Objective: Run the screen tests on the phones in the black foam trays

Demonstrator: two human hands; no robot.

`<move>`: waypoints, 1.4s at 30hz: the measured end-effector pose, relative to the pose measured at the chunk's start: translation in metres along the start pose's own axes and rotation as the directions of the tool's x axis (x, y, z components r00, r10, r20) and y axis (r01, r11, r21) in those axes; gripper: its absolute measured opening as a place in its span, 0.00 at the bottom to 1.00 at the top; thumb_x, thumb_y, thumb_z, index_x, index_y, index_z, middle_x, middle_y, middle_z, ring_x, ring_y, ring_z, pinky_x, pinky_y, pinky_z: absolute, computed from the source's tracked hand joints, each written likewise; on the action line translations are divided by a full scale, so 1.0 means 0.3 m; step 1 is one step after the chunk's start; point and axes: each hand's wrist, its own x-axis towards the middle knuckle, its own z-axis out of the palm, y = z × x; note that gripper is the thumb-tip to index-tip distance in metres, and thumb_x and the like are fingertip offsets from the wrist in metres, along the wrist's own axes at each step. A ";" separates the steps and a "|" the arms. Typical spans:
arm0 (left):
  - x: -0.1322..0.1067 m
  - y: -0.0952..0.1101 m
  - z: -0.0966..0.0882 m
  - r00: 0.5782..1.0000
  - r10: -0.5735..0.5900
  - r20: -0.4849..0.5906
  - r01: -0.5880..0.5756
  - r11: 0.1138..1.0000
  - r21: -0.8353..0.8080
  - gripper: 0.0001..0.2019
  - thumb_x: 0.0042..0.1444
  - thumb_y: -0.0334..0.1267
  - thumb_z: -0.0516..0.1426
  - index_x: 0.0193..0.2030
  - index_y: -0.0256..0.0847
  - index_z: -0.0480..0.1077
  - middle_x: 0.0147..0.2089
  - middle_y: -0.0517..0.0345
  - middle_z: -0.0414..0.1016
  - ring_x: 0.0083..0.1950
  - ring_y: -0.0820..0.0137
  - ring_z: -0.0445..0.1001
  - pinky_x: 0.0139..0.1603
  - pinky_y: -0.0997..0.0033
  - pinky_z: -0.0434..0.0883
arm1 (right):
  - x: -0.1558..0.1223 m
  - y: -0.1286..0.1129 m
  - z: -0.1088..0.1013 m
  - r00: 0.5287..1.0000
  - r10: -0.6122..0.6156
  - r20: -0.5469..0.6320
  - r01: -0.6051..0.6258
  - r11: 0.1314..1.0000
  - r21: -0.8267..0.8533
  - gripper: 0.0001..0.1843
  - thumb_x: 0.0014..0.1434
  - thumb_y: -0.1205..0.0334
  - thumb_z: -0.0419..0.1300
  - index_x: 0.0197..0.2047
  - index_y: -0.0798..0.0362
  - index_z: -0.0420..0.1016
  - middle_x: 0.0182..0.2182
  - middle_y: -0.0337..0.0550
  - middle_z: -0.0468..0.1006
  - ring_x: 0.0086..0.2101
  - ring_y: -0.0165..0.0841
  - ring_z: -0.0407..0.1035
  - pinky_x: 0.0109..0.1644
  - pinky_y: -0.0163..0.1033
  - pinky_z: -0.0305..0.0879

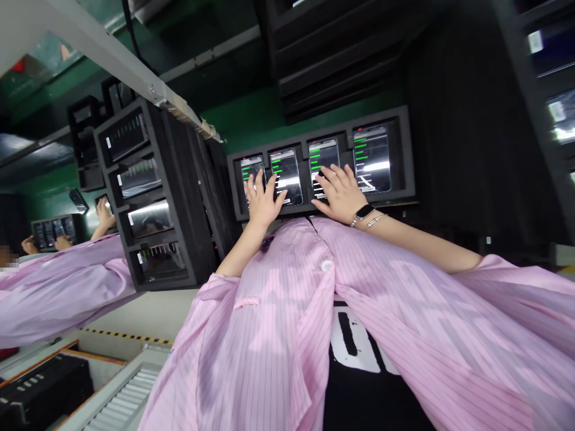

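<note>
A green-painted workroom is tilting across the view, with a pale surface and a strip of yellow-and-black hazard tape running along it at 8 o'clock. At 12 o'clock, a black foam tray is holding four smartphones side by side, their screens showing green bars. The left hand is spread, its fingers resting across the first and second phones. The right hand, wearing a smartwatch and a thin bracelet, is spread over the third phone and is just beside the fourth. Neither hand is pinching anything. A pink striped smock is covering the person's body. At 10 o'clock, a foam rack is holding more phones in stacked slots, while at 9 o'clock another person's hand is reaching over a similar tray
</note>
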 end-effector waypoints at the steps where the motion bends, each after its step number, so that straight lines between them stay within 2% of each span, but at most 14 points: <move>1: 0.001 0.000 -0.001 1.000 -0.001 -0.002 0.001 1.000 -0.002 0.32 0.68 0.58 0.59 0.73 0.46 0.69 0.82 0.43 0.56 0.85 0.42 0.44 0.84 0.33 0.39 | 0.001 0.001 0.001 1.000 0.002 -0.002 -0.002 1.000 -0.007 0.38 0.73 0.42 0.52 0.76 0.60 0.61 0.75 0.60 0.59 0.75 0.55 0.48 0.80 0.69 0.38; 8: 0.015 0.000 0.005 1.000 -0.017 -0.004 0.016 0.999 -0.041 0.29 0.68 0.58 0.59 0.71 0.50 0.72 0.83 0.46 0.53 0.86 0.41 0.41 0.83 0.29 0.37 | 0.024 -0.006 -0.008 0.999 0.026 0.032 -0.026 1.000 -0.010 0.38 0.74 0.41 0.50 0.75 0.61 0.63 0.72 0.61 0.64 0.74 0.55 0.51 0.80 0.70 0.38; 11: 0.004 -0.024 -0.010 0.997 -0.057 -0.046 0.055 0.997 -0.059 0.30 0.68 0.58 0.59 0.71 0.49 0.70 0.83 0.44 0.53 0.86 0.42 0.42 0.83 0.30 0.38 | 0.003 0.019 -0.033 0.998 0.049 0.032 -0.049 0.999 -0.001 0.38 0.73 0.40 0.50 0.73 0.61 0.64 0.73 0.62 0.62 0.74 0.57 0.49 0.79 0.72 0.37; 14: -0.027 -0.085 -0.044 0.985 -0.125 -0.116 0.115 0.989 -0.088 0.34 0.69 0.60 0.56 0.74 0.42 0.65 0.82 0.37 0.51 0.85 0.46 0.46 0.84 0.36 0.45 | -0.052 0.071 -0.074 0.988 0.153 -0.024 -0.153 0.988 -0.005 0.40 0.72 0.38 0.50 0.73 0.61 0.64 0.73 0.65 0.60 0.73 0.60 0.49 0.77 0.76 0.37; 17: -0.063 -0.153 -0.076 0.968 -0.195 -0.155 0.179 0.977 -0.114 0.35 0.70 0.60 0.54 0.73 0.38 0.64 0.82 0.33 0.50 0.84 0.48 0.49 0.83 0.42 0.52 | -0.110 0.124 -0.113 0.953 0.289 -0.092 -0.291 0.957 -0.007 0.44 0.70 0.35 0.49 0.73 0.63 0.63 0.73 0.69 0.59 0.73 0.62 0.48 0.77 0.76 0.35; 20: -0.084 -0.192 -0.090 0.961 -0.247 -0.125 0.233 0.965 -0.118 0.33 0.71 0.59 0.54 0.72 0.38 0.65 0.81 0.32 0.51 0.83 0.49 0.51 0.82 0.45 0.55 | -0.142 0.148 -0.142 0.924 0.371 -0.088 -0.369 0.929 0.037 0.44 0.68 0.35 0.48 0.73 0.63 0.64 0.71 0.71 0.62 0.72 0.64 0.49 0.77 0.76 0.32; 23: -0.086 -0.195 -0.091 0.962 -0.266 -0.055 0.259 0.959 -0.111 0.32 0.71 0.58 0.53 0.73 0.39 0.65 0.81 0.32 0.51 0.83 0.49 0.53 0.80 0.45 0.59 | -0.142 0.154 -0.164 0.915 0.396 -0.076 -0.390 0.917 0.080 0.42 0.67 0.36 0.49 0.72 0.58 0.64 0.70 0.69 0.65 0.72 0.64 0.50 0.77 0.76 0.33; 25: -0.082 -0.187 -0.092 0.963 -0.268 -0.019 0.265 0.959 -0.102 0.31 0.71 0.58 0.53 0.73 0.41 0.66 0.82 0.33 0.50 0.83 0.47 0.53 0.79 0.44 0.61 | -0.132 0.160 -0.179 0.909 0.399 -0.115 -0.389 0.915 0.103 0.41 0.66 0.37 0.51 0.71 0.58 0.65 0.70 0.68 0.65 0.72 0.62 0.50 0.78 0.73 0.36; 29: -0.070 -0.177 -0.107 0.964 -0.266 -0.005 0.264 0.960 -0.089 0.29 0.71 0.57 0.54 0.71 0.42 0.69 0.82 0.35 0.50 0.83 0.46 0.53 0.79 0.42 0.60 | -0.108 0.182 -0.211 0.911 0.367 -0.190 -0.336 0.926 0.174 0.44 0.66 0.37 0.52 0.70 0.66 0.63 0.68 0.74 0.65 0.71 0.57 0.54 0.79 0.62 0.46; 33: -0.044 -0.175 -0.128 0.951 -0.303 -0.057 0.300 0.952 -0.064 0.31 0.70 0.56 0.56 0.71 0.35 0.69 0.82 0.31 0.50 0.82 0.44 0.54 0.81 0.43 0.58 | -0.087 0.187 -0.241 0.887 0.448 -0.114 -0.411 0.878 0.246 0.45 0.66 0.41 0.52 0.73 0.69 0.57 0.70 0.76 0.60 0.71 0.54 0.55 0.78 0.56 0.52; 36: -0.012 -0.178 -0.132 0.945 -0.325 -0.028 0.324 0.946 -0.017 0.31 0.69 0.57 0.58 0.68 0.36 0.72 0.83 0.32 0.48 0.84 0.39 0.48 0.82 0.35 0.52 | -0.071 0.180 -0.254 0.851 0.523 -0.044 -0.491 0.823 0.285 0.45 0.65 0.44 0.52 0.74 0.68 0.56 0.71 0.74 0.60 0.71 0.53 0.55 0.78 0.55 0.53; 38: 0.013 -0.183 -0.128 0.941 -0.339 0.013 0.339 0.940 -0.040 0.31 0.67 0.58 0.59 0.66 0.38 0.74 0.84 0.35 0.48 0.85 0.38 0.42 0.82 0.31 0.49 | -0.059 0.175 -0.256 0.827 0.562 -0.012 -0.528 0.784 0.326 0.43 0.65 0.45 0.53 0.75 0.63 0.56 0.71 0.70 0.61 0.71 0.52 0.57 0.77 0.57 0.55; 40: 0.040 -0.193 -0.120 0.911 -0.409 0.045 0.411 0.899 -0.148 0.29 0.66 0.59 0.59 0.64 0.40 0.76 0.84 0.39 0.49 0.86 0.39 0.40 0.82 0.33 0.49 | -0.045 0.174 -0.253 0.801 0.599 -0.006 -0.549 0.737 0.394 0.40 0.65 0.46 0.55 0.74 0.58 0.57 0.71 0.66 0.63 0.69 0.50 0.60 0.75 0.58 0.58; 42: 0.064 -0.203 -0.117 0.856 -0.511 0.071 0.510 0.818 -0.265 0.25 0.67 0.58 0.58 0.59 0.42 0.79 0.83 0.42 0.53 0.86 0.42 0.42 0.83 0.37 0.50 | -0.029 0.178 -0.248 0.776 0.629 -0.040 -0.534 0.690 0.489 0.36 0.65 0.49 0.57 0.71 0.55 0.59 0.70 0.64 0.66 0.68 0.48 0.64 0.74 0.57 0.60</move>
